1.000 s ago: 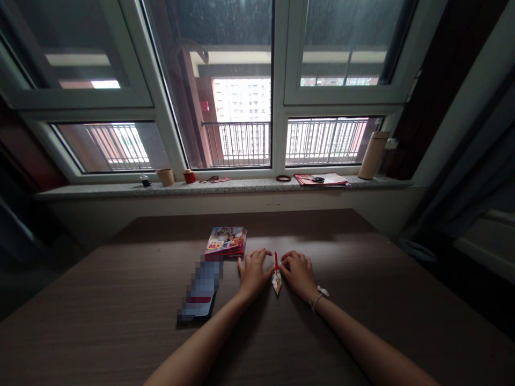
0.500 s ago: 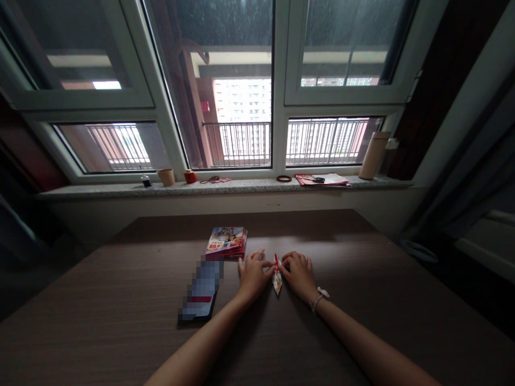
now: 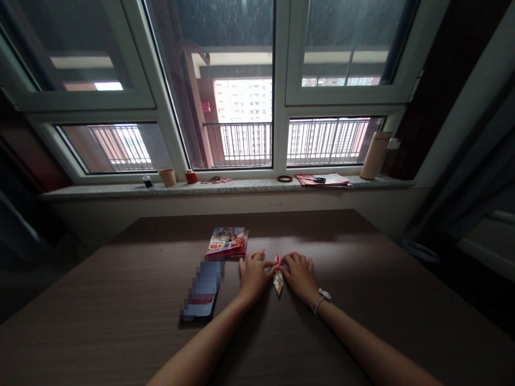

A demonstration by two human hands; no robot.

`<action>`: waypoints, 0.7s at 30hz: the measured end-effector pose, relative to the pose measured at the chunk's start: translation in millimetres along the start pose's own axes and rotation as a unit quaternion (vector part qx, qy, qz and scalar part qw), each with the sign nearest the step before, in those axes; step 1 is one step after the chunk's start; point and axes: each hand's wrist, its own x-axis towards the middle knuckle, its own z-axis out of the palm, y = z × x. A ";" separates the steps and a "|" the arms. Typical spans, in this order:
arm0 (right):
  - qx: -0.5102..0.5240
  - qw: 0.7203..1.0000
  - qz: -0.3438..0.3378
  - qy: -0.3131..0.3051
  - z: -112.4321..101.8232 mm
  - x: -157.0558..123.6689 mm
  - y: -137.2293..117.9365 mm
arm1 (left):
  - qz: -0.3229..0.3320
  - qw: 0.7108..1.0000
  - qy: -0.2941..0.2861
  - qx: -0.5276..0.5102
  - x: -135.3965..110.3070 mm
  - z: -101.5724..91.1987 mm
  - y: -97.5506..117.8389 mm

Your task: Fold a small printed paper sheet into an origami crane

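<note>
With thumbs and fingers, our left hand (image 3: 254, 275) and right hand (image 3: 299, 274) pinch 2 sides of the folded paper (image 3: 278, 284) on the table (image 3: 100, 300), right of the phone (image 3: 201, 292); its small folds seem unclear to us.

Our forearms (image 3: 203, 340) stretch forward, angling inward. Our left hand (image 3: 254, 276) and right hand (image 3: 300, 275) sit close together, backs up, fingers (image 3: 267, 264) bent.
</note>
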 end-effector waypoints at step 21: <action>0.056 0.997 0.022 -0.057 -6.1 5.3 5.5 | 0.018 0.998 -0.051 0.028 3.2 -5.0 -6.1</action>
